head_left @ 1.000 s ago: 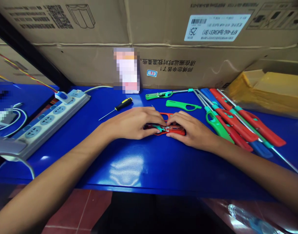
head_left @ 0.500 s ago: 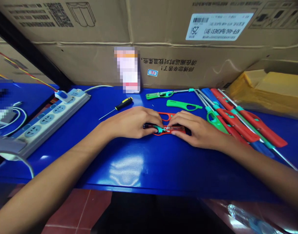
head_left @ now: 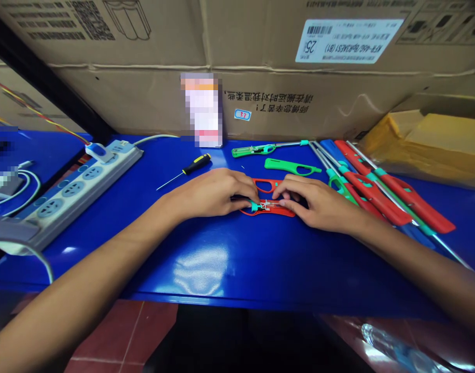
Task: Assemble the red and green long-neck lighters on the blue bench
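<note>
Clamping left hand (head_left: 225, 190) on opened red lighter (head_left: 266, 208), holding right hand (head_left: 317, 201) over it with unclear grip; aligning long axis with worktop's (head_left: 295, 264) front edge, pointing handle (head_left: 287, 212) rightward.

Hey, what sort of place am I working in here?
Probably a makeshift workbench, perhaps in a workshop: there's an opened red lighter, plus a screwdriver and a cluster of long lighters on a blue table.
</note>
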The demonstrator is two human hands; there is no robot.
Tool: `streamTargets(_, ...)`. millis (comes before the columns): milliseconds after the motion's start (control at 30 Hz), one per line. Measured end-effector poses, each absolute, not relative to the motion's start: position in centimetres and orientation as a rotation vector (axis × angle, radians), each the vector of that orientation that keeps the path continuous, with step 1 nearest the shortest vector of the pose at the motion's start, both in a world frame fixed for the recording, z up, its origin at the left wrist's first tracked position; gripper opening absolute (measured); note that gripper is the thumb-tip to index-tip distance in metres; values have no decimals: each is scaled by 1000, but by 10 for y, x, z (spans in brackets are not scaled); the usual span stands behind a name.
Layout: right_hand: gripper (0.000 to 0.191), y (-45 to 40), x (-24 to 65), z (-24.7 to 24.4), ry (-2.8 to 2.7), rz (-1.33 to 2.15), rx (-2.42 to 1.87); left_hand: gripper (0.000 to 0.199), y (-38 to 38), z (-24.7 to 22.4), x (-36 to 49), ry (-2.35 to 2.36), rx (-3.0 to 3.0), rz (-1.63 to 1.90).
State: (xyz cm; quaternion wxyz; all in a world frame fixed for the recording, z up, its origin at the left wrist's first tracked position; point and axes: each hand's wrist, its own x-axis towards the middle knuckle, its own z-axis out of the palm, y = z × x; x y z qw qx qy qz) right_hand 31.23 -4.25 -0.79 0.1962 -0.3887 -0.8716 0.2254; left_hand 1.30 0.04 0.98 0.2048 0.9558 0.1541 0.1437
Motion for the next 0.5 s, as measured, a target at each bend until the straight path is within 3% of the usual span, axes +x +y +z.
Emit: streamTargets(500, 22, -34, 327, 9, -2451, 596, -955, 18, 0, 9, 14, 441, 2647, 445)
